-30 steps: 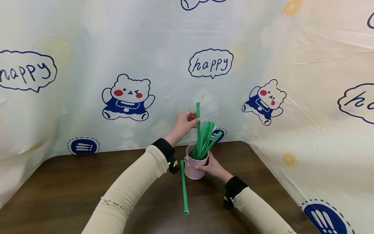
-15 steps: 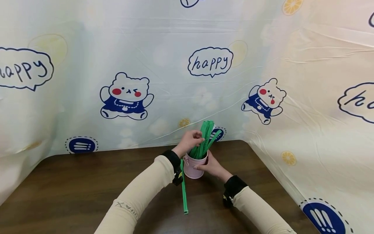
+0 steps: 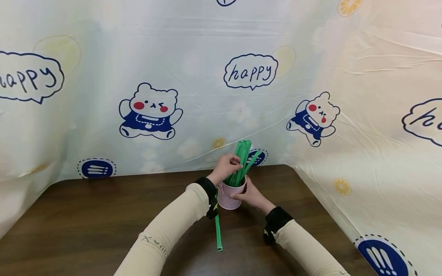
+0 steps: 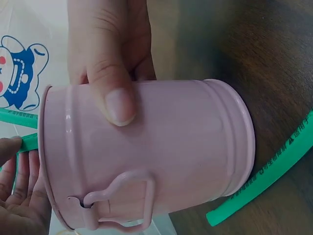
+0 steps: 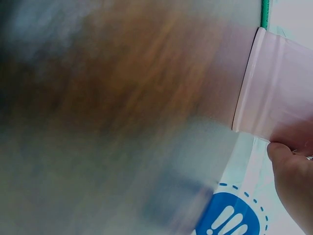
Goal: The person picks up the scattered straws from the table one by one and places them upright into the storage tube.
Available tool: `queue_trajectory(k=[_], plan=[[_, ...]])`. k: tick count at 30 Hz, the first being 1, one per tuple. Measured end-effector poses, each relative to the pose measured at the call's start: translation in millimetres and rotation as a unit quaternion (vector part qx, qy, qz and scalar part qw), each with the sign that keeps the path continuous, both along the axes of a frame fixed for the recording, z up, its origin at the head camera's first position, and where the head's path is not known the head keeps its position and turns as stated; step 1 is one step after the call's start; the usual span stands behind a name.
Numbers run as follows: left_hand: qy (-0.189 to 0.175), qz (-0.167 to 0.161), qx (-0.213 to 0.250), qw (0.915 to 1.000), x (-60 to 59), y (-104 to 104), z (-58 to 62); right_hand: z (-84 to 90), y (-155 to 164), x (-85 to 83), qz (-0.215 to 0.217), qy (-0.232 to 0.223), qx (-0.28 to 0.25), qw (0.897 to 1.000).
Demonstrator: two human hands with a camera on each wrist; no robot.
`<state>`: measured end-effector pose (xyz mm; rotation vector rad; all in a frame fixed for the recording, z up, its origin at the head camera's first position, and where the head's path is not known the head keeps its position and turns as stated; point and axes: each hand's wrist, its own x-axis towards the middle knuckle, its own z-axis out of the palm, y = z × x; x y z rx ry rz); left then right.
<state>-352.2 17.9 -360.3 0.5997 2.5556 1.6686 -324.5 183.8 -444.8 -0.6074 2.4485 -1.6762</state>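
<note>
A small pink metal bucket stands upright on the table, holding a bundle of long flat green strips. My right hand grips the bucket from the right, its thumb on the near wall, as the left wrist view also shows. Just above the rim, my left hand pinches one green strip between thumb and fingers; its lower end is hidden inside the bucket. Another green strip, with dark printed lettering in the left wrist view, lies on the table at the bucket's near left, partly behind my left wrist.
The dark brown wooden table ends against a pale printed curtain close behind the bucket. More curtain rises along the right side. A black strap with a camera sits on each wrist, the left one close to the bucket.
My left hand has come down and slightly right, lowering the upright strip among the others in the bucket. My right hand stays on the bucket, and the strip on the table has not moved.
</note>
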Motion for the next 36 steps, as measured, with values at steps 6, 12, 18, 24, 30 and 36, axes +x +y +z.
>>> queue_trajectory(k=[6, 12, 18, 24, 30, 36], plan=[[0.014, 0.018, -0.018, 0.9996, 1.9, -8.0, 1.7, -3.3, 0.6, -1.7, 0.02, 0.019, -0.009, 1.0], [0.046, 0.054, -0.026, 0.9971, 5.0, -28.7, 18.4, -3.3, 0.6, -0.7, 0.005, 0.014, -0.005, 1.0], [0.046, 0.108, -0.021, 0.9928, 1.4, -60.3, 4.8, -3.1, 4.8, -2.9, -0.012, 0.01, 0.007, 1.0], [-0.05, 0.138, -0.035, 0.9885, 4.5, -67.4, -37.5, -4.6, 3.5, -1.0, -0.016, 0.008, 0.018, 1.0], [-0.129, 0.121, -0.102, 0.9788, 9.2, -55.8, -65.5, -3.0, 0.8, 0.4, -0.025, -0.006, 0.014, 1.0], [-0.13, 0.114, -0.174, 0.9695, 10.0, -46.3, -73.6, 0.4, -0.7, 0.9, -0.015, 0.007, 0.008, 1.0]])
